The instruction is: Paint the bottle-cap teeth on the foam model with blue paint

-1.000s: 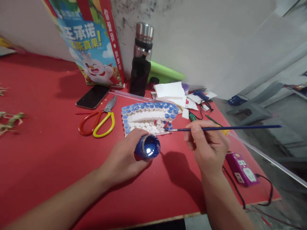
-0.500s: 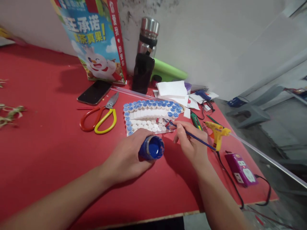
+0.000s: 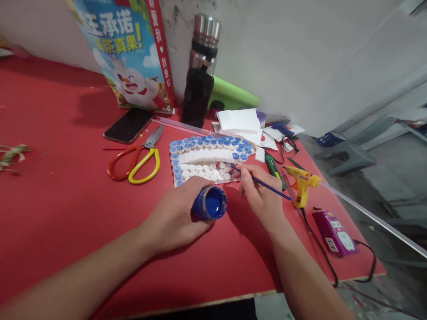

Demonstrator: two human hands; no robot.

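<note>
My left hand (image 3: 180, 209) is closed around a small jar of blue paint (image 3: 211, 203), its mouth tilted toward me. Between the fingers of my right hand (image 3: 262, 191) is a thin blue paintbrush (image 3: 271, 187), its tip over the right part of a craft piece (image 3: 203, 156). That piece is a board bearing rows of small round white pegs (image 3: 200, 170); those along its left, top and right sides have blue-painted tops (image 3: 200, 143). A smooth white band crosses its middle. My fingers and the jar hide some of its lower edge.
Left of the piece lie scissors (image 3: 143, 162) and a phone (image 3: 128, 126). Behind stand a printed bag (image 3: 133, 58) and a steel bottle (image 3: 205, 40). On the right are white foam sheets (image 3: 238, 122), a green cutter (image 3: 274, 171), a yellow glue gun (image 3: 303, 182) and a purple power box (image 3: 335, 234).
The brush and my right hand have shifted slightly, and the brush lies a little higher. My left hand still holds the jar. The whole view has moved a little.
</note>
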